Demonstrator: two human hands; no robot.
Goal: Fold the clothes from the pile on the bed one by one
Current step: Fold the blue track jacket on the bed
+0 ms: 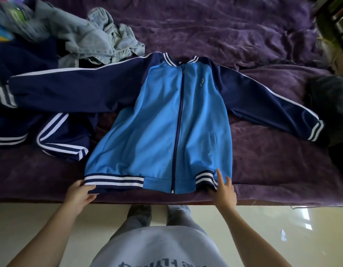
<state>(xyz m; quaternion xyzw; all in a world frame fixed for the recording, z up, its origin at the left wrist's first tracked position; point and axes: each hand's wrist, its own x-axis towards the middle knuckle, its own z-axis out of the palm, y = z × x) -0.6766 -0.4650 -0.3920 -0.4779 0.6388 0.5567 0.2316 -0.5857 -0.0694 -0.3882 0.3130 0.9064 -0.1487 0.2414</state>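
A light-blue zip jacket [159, 132] with navy sleeves and white stripes lies flat, front up, on the purple bed cover [273, 166]. Both sleeves are spread out to the sides. My left hand [79, 194] pinches the jacket's lower left hem corner at the bed's front edge. My right hand [225, 191] rests with fingers spread on the lower right hem corner. The pile of clothes [57, 35] sits at the back left: a pale denim garment [101, 41] on top of dark items.
A navy garment with white stripes [58, 137] lies left of the jacket, partly under its sleeve. A dark object [328, 105] sits at the right edge of the bed. The cream tiled floor [282, 228] and my legs are below the bed edge.
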